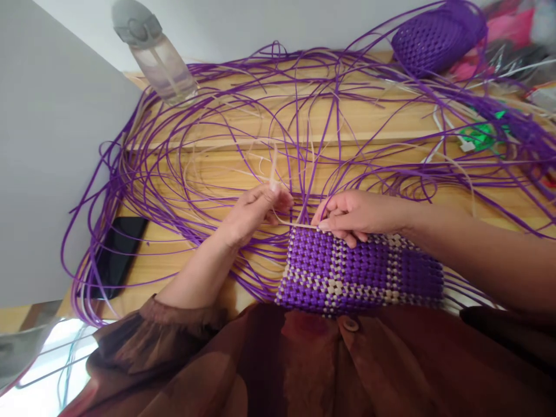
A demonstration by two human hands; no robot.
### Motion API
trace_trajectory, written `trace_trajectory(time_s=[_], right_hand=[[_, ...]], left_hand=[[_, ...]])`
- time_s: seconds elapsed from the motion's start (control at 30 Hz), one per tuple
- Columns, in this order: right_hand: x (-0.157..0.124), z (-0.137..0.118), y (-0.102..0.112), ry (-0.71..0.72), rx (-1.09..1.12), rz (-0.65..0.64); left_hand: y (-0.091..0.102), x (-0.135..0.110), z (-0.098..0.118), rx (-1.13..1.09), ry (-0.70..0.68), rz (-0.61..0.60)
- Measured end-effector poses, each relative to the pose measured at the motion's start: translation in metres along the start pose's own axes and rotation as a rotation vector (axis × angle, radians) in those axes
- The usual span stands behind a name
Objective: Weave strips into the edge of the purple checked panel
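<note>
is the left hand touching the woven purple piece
Apart: the head view shows a gap between the left hand's fingertips and the woven piece's near corner, bridged by a pale strip.

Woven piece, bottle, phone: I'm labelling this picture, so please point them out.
Woven piece point(362, 271), head view: purple middle.
Bottle point(157, 59), head view: clear body below lid.
Phone point(122, 246), head view: dark face.

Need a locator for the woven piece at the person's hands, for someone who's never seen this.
On the wooden table, look just above the brown garment filling the bottom of the picture. The woven piece is there, under the right hand. Pale bands cross its purple weave, unlike the plain purple woven item at upper right.
</note>
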State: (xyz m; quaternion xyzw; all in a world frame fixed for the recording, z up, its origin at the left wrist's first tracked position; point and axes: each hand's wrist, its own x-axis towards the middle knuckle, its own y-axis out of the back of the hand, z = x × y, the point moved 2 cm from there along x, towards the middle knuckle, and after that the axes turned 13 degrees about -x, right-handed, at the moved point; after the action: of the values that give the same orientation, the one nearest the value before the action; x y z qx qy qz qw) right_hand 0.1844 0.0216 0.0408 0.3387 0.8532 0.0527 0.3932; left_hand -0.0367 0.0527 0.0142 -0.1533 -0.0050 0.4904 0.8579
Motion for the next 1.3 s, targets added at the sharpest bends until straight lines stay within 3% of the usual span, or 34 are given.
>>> trace_trajectory(time_s=[0.07, 0.13, 0.2, 0.33, 0.43, 0.53, 0.63, 0.7, 0.87, 0.93, 1.03, 1.17, 1.3], right_hand=[[-0.008, -0.003, 0.003, -0.055, -0.077, 0.163], [-0.018, -0.008, 0.004, -0.085, -0.238, 0.432], [-0.025, -0.015, 0.0, -0.019, -0.375, 0.626], [-0.022, -0.025, -0.021, 0.181, -0.543, 0.586], [-0.012, -0.03, -0.034, 0.224, -0.586, 0.601], [-0.007, -0.031, -0.034, 0.194, -0.375, 0.641], [-0.004, -0.025, -0.021, 0.148, -0.02, 0.659], [-0.002, -0.016, -0.007, 0.086, 0.027, 0.709], [0.002, -0.001, 0.007, -0.075, -0.697, 0.815], [0.0, -0.003, 0.002, -0.068, -0.816, 0.929], [-0.003, -0.01, -0.009, 0.11, -0.802, 1.08], [-0.001, -0.017, -0.019, 0.552, -0.948, 1.027], [-0.011, -0.015, -0.021, 0.823, -1.108, 1.083]], left_hand=[[0.001, -0.001, 0.001, 0.182, 0.032, -0.102], [-0.003, -0.003, -0.002, 0.298, 0.101, -0.287], [-0.007, -0.005, -0.007, 0.319, 0.134, -0.384], [-0.011, -0.006, -0.014, 0.193, 0.151, -0.301], [-0.01, -0.006, -0.012, 0.189, 0.132, -0.212], [-0.012, -0.007, -0.01, 0.108, 0.156, -0.193], [-0.019, -0.009, -0.013, -0.082, 0.269, -0.272], [-0.023, -0.008, -0.018, -0.162, 0.284, -0.277], [-0.025, -0.004, -0.028, -0.185, 0.153, -0.229], [-0.024, -0.003, -0.03, -0.2, 0.158, -0.22], [-0.025, -0.002, -0.03, -0.26, 0.19, -0.212], [-0.027, -0.002, -0.028, -0.315, 0.209, -0.211], [-0.028, -0.003, -0.027, -0.323, 0.24, -0.21]])
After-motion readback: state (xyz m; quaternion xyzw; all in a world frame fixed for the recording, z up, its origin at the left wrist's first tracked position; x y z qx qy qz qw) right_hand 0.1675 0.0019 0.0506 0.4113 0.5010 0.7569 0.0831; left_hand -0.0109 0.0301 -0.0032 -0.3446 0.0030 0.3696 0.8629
